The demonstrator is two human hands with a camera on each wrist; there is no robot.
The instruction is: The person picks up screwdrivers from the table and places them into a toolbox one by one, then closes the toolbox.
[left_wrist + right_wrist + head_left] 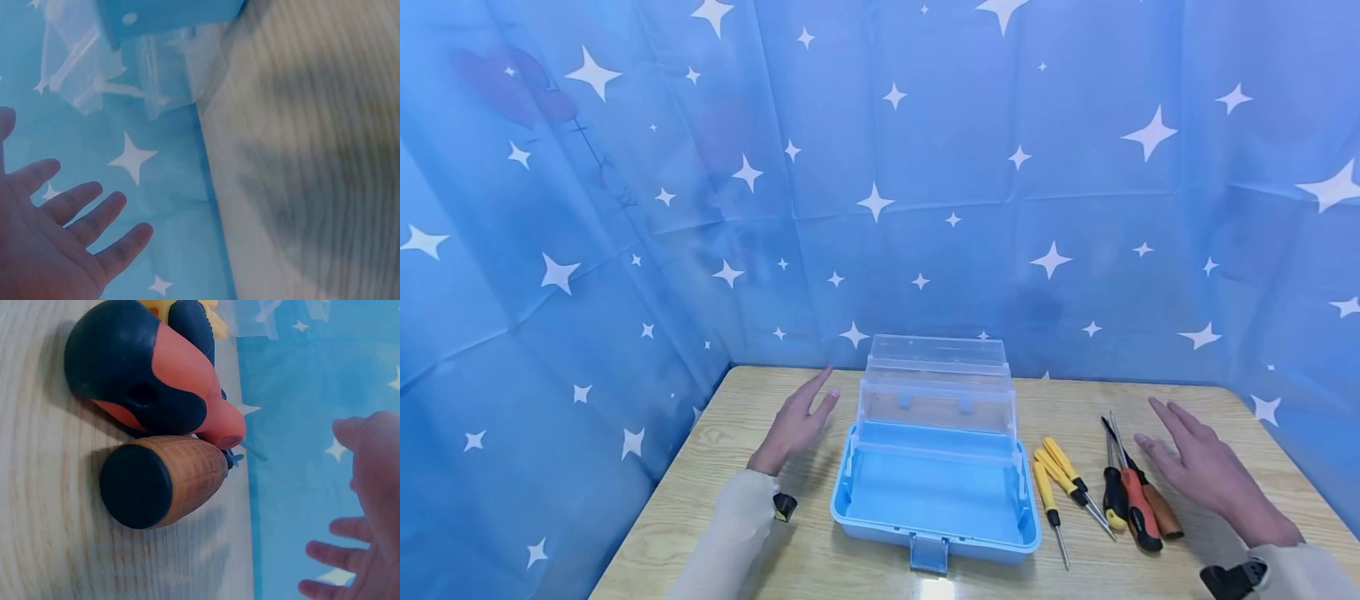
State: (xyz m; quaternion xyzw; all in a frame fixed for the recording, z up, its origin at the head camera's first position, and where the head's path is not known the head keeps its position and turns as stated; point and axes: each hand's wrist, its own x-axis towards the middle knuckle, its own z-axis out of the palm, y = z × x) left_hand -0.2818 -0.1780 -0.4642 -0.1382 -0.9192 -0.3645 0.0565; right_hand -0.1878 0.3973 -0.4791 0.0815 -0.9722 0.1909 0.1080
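Observation:
An opened light-blue toolbox [936,492] sits in the middle of the table, its clear lid trays [937,392] raised at the back. To its left hovers my left hand [796,425], fingers extended and holding nothing. My right hand [1213,467], also holding nothing, is spread just right of a group of screwdrivers. That group has a red-and-black screwdriver [1138,504], one with a brown handle [1161,508] and one with a black-and-yellow handle [1115,492]. Between them and the box lie several yellow-handled screwdrivers [1047,492]. The right wrist view shows the brown handle [187,475] close up.
The wooden table [700,517] ends at a blue curtain [820,250] with white stars, which hangs behind it and along its left side. The box's front latch [928,554] hangs down toward the near edge.

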